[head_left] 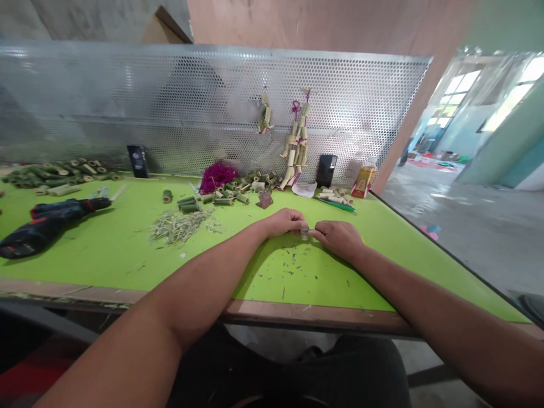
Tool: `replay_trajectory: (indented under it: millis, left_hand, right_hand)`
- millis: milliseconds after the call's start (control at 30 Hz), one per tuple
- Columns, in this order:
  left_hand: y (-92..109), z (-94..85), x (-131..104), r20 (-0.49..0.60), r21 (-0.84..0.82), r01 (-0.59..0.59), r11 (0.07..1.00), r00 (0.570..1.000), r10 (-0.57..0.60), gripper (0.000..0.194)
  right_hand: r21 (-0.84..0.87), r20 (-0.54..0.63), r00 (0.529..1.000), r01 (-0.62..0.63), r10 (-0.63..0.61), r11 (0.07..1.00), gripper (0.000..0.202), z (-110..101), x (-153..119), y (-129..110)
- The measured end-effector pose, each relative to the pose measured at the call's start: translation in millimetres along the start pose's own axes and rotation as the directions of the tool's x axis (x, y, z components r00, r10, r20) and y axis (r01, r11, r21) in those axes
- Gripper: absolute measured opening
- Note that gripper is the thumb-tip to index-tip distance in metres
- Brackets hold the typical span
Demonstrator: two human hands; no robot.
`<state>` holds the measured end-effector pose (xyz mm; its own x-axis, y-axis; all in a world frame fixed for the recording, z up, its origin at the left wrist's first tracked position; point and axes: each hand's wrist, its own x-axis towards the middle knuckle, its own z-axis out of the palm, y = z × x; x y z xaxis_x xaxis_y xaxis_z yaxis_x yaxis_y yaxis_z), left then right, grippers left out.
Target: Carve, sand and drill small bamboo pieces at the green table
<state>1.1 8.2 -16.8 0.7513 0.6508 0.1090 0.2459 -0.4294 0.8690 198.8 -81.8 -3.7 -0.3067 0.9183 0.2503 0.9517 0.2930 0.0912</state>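
Observation:
Just above the green tabletop, my left hand (285,222) pinches a short, pale bamboo piece (305,234). My right hand (338,233) is closed right beside it, thumb toward the piece. A thin dark edge shows at the right fingertips and a bit of yellow (362,239) by the palm; the rest of what it holds is hidden. Small dark shavings (293,258) lie scattered below both hands. Beyond them are a brown scrap (264,199), a green tool (340,206) and several peeled bamboo pieces (335,195).
A cordless drill (55,221) lies at left, near green bamboo pieces (63,171). Pale shavings (178,226) sit mid-table, before purple string (217,177). Strung bamboo (293,153) hangs on the perforated metal panel (191,107). A bottle (364,178) and dark phone (326,170) stand at back right.

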Motion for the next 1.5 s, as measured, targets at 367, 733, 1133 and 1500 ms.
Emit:
replay_trajectory:
  millis: [367,733,1133,1500]
  left_hand:
    - [-2,0.7,2,0.066,-0.046,-0.021,0.999,0.998,0.024,0.036]
    - [7,1.3,-2,0.068,-0.012,-0.010,1.000,0.998,0.011,0.034]
    - [12,2.4,-2,0.057,0.035,0.003,0.999,0.998,-0.005,0.030]
    - [11,1.4,-2,0.085,0.011,-0.019,1.000,0.996,0.018,0.030]
  right_hand:
    - [0.020,0.006,0.999,-0.043,0.043,0.999,0.059,0,1,7]
    - [0.046,-0.019,0.999,-0.040,0.041,0.998,0.061,0,0,9]
    - [0.019,-0.006,1.000,-0.007,0.007,1.000,0.056,2,1,6]
    - [0.004,0.069,0.997,0.035,-0.035,0.999,0.057,3,3,8]
